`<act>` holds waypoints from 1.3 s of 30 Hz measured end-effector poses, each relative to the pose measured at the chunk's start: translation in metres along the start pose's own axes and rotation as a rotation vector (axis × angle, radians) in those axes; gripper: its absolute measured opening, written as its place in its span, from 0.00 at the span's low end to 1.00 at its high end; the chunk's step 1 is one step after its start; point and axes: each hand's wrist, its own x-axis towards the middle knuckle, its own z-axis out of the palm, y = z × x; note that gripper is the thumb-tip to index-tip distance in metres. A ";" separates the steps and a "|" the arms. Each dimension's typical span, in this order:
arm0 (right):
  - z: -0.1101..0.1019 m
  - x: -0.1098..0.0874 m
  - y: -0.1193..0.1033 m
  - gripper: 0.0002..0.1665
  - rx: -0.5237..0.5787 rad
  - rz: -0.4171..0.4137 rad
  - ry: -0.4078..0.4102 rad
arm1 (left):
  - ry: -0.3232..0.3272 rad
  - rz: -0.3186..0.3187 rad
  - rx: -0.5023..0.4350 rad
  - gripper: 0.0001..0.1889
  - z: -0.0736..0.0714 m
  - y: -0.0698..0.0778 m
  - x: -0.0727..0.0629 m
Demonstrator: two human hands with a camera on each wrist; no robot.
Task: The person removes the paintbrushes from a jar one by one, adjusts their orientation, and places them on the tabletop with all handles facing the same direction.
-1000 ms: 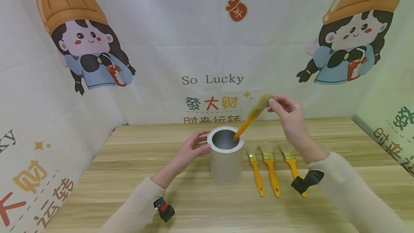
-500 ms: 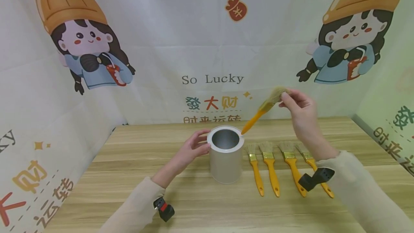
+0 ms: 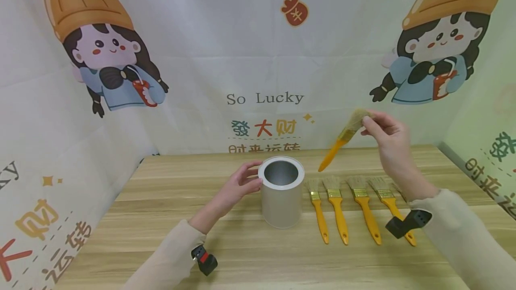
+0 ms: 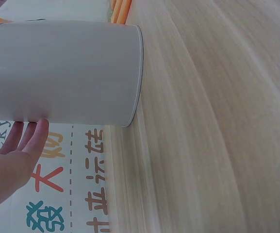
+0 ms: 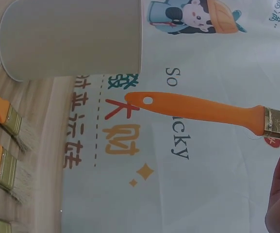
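My right hand pinches a paintbrush by its pale bristles, up in the air right of a light grey canister. The brush's orange handle slants down to the left, its tip beyond the canister's rim; the right wrist view shows the hole in the handle. My left hand rests against the canister's left side near the top, thumb in front and fingers behind. Nearly straight fingers touch the wall in the left wrist view. Inside the canister the grey metallic wall shows, with no brush visible.
Several orange-handled paintbrushes lie in a row on the wooden table, right of the canister, bristles pointing away. My right wrist partly covers the rightmost ones. A printed white cloth hangs behind the table's back edge.
The right hand has moved right with the paintbrush, whose handle tip went from inside the canister's mouth to clear of the rim. Left hand and canister have stayed put.
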 end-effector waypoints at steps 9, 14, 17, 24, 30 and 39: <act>-0.014 -0.002 -0.002 0.09 -0.043 0.053 -0.050 | 0.007 0.000 0.008 0.26 0.001 0.001 0.000; -0.023 -0.005 -0.002 0.09 -0.082 0.092 -0.077 | 0.006 0.002 0.005 0.26 0.001 0.001 -0.001; -0.028 -0.007 -0.001 0.08 -0.119 0.120 -0.099 | 0.004 0.000 0.003 0.26 0.001 0.001 -0.001; -0.041 -0.011 0.000 0.06 -0.259 0.219 -0.130 | 0.006 -0.009 0.013 0.27 0.000 0.001 -0.001; -0.052 -0.014 0.002 0.07 -0.520 0.369 -0.202 | 0.010 -0.005 0.013 0.27 0.001 0.001 -0.001; -0.070 -0.016 0.007 0.25 -0.656 0.471 -0.304 | 0.018 -0.021 0.010 0.26 0.000 -0.001 0.000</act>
